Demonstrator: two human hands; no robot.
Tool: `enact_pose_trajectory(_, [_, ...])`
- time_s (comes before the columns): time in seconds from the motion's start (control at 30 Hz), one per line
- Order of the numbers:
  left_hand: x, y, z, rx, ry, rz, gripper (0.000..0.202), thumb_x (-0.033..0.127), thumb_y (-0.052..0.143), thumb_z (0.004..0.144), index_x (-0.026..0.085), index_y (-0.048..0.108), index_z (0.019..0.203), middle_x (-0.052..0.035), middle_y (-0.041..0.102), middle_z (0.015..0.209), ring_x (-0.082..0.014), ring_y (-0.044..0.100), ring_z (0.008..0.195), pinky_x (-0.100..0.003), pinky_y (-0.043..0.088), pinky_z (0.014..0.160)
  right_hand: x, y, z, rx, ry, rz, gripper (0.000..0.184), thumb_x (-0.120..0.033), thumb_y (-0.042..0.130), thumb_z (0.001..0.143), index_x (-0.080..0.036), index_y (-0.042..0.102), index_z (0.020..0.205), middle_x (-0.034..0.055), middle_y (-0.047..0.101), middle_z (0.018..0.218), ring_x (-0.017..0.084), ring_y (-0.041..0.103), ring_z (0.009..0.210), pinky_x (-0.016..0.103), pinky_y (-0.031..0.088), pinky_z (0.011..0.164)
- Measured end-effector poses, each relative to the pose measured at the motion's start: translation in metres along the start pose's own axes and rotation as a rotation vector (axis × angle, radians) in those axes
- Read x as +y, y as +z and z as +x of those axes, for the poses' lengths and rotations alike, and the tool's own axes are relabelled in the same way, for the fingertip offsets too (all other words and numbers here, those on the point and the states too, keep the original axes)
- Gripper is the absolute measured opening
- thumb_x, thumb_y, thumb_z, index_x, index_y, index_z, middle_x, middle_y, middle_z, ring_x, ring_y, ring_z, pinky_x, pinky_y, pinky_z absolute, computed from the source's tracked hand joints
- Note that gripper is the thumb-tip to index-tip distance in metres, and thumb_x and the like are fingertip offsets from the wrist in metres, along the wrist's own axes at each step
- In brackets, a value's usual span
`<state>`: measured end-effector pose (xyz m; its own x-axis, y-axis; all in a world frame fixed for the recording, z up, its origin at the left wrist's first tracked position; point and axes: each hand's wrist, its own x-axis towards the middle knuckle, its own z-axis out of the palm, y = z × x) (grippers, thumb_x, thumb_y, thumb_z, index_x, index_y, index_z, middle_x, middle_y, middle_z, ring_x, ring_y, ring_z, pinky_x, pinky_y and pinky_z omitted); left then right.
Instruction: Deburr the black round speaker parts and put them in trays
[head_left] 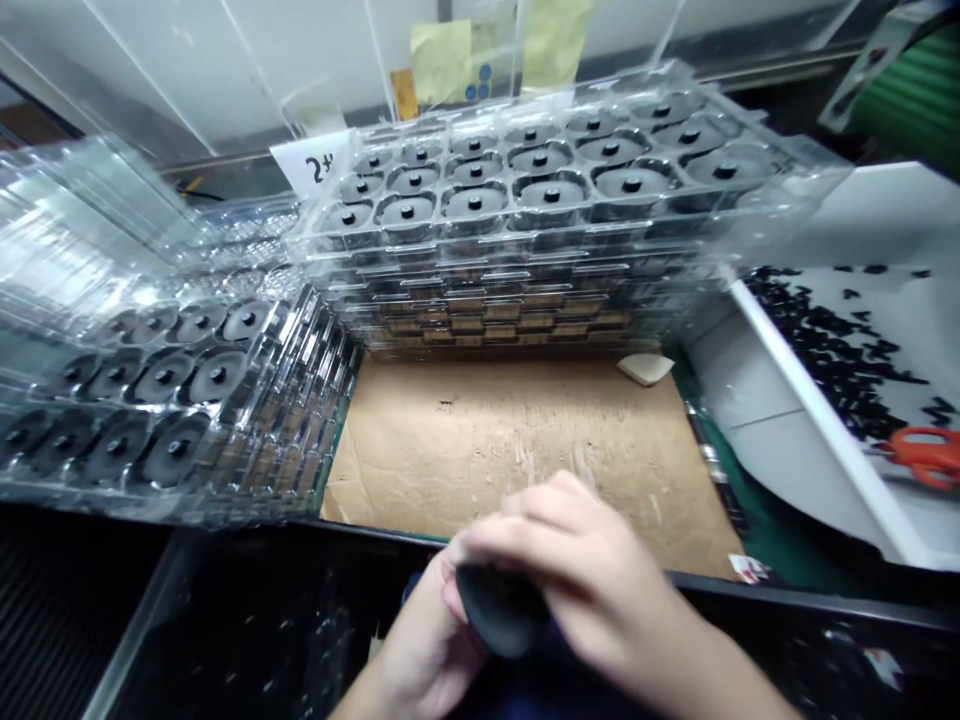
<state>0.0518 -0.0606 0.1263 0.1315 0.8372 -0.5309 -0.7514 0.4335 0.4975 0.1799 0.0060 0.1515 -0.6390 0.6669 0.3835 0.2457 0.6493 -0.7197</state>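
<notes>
Both my hands meet at the bottom middle over the bench's front edge, blurred by motion. My left hand (431,640) cups a round black disc-shaped part (499,612) from below. My right hand (581,570) lies over the part with its fingers curled across the top. The part's lower face is hidden. In front of the hands lies a scratched brown cardboard mat (517,440).
A stack of clear plastic trays (555,250) filled with black round parts stands behind the mat. Another such stack (150,390) sits at the left. At the right a white bin (810,400) holds several small black pieces and orange-handled scissors (926,455).
</notes>
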Motion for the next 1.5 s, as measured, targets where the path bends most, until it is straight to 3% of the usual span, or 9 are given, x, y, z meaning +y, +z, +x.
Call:
enact_pose_trajectory(0.1, [0.0,-0.001,0.0,-0.023,-0.036,-0.005,0.045,0.043,0.081,0.051,0.02,0.073,0.088,-0.0034,0.071,0.085,-0.0193,0.062,0.082,-0.03,0.047,0.082,-0.007,-0.004,-0.003,-0.024,0.171,-0.169,0.031,-0.009,0.04,0.086,-0.024,0.063,0.1,0.0004,0.064,0.075,0.014,0.051,0.063,0.027,0.035,0.06])
enact_pose_trajectory(0.23, [-0.006,-0.009,0.001,0.026,-0.031,-0.071,0.033,0.04,0.076,0.061,0.021,0.073,0.088,-0.0029,0.072,0.083,-0.0207,0.063,0.089,-0.029,0.048,0.084,0.0,0.006,-0.002,0.109,-0.082,-0.024,0.029,-0.022,0.036,0.093,-0.024,0.064,0.1,0.0002,0.063,0.069,0.013,0.052,0.059,0.027,0.038,0.059])
enact_pose_trajectory(0.4, [-0.003,-0.022,0.004,0.097,0.034,-0.199,0.046,0.037,0.076,0.062,0.023,0.067,0.106,-0.0065,0.065,0.118,-0.0256,0.063,0.102,-0.031,0.051,0.086,0.056,0.013,-0.018,-0.005,0.331,-0.156,0.025,-0.021,0.046,0.089,-0.025,0.065,0.103,0.0013,0.07,0.086,0.016,0.064,0.075,0.03,0.048,0.066])
enact_pose_trajectory(0.57, [0.004,-0.026,0.005,0.112,0.075,-0.23,0.042,0.033,0.073,0.067,0.022,0.066,0.107,-0.0095,0.063,0.123,-0.028,0.061,0.107,-0.035,0.05,0.091,0.079,0.037,-0.063,-0.015,0.405,-0.148,0.021,-0.025,0.05,0.088,-0.023,0.067,0.1,0.0014,0.072,0.083,0.016,0.067,0.069,0.029,0.053,0.062])
enact_pose_trajectory(0.83, [0.005,-0.017,0.009,0.084,0.053,-0.118,0.051,0.03,0.077,0.063,0.02,0.063,0.111,-0.0116,0.064,0.118,-0.0259,0.063,0.103,-0.034,0.049,0.089,0.041,0.02,-0.034,0.199,0.507,-0.085,0.024,-0.029,0.048,0.09,-0.02,0.065,0.105,0.0051,0.071,0.096,0.014,0.067,0.072,0.022,0.053,0.054])
enact_pose_trajectory(0.93, [0.001,-0.018,0.009,0.069,0.047,-0.076,0.05,0.032,0.077,0.063,0.019,0.064,0.11,-0.0099,0.067,0.111,-0.0226,0.062,0.1,-0.032,0.047,0.089,0.007,0.013,-0.008,0.298,0.322,-0.043,0.023,-0.022,0.047,0.089,-0.019,0.064,0.104,0.0054,0.071,0.095,0.015,0.067,0.079,0.025,0.054,0.064])
enact_pose_trajectory(1.13, [0.004,-0.015,0.007,0.155,-0.009,0.019,0.044,0.026,0.079,0.06,0.022,0.067,0.102,-0.0052,0.07,0.102,-0.0214,0.061,0.098,-0.029,0.045,0.087,-0.014,0.014,0.003,-0.051,0.25,0.1,0.022,-0.013,0.047,0.086,-0.021,0.065,0.094,0.0007,0.07,0.083,0.013,0.065,0.072,0.024,0.052,0.066])
enact_pose_trajectory(1.27, [0.005,-0.004,0.006,0.082,-0.018,0.068,0.038,0.03,0.081,0.057,0.02,0.069,0.091,-0.0041,0.069,0.087,-0.0213,0.061,0.093,-0.033,0.041,0.092,-0.01,0.013,0.0,0.219,0.15,-0.015,0.025,-0.011,0.044,0.086,-0.013,0.062,0.104,0.0064,0.069,0.086,0.016,0.063,0.072,0.03,0.051,0.065])
enact_pose_trajectory(1.5, [-0.008,0.004,0.003,-0.024,-0.165,0.071,0.036,0.028,0.084,0.052,0.018,0.071,0.084,-0.003,0.069,0.079,-0.0187,0.063,0.085,-0.029,0.045,0.083,-0.013,0.004,-0.019,0.112,0.124,0.034,0.025,-0.008,0.048,0.082,-0.017,0.063,0.101,0.0014,0.07,0.08,0.012,0.063,0.068,0.024,0.051,0.063])
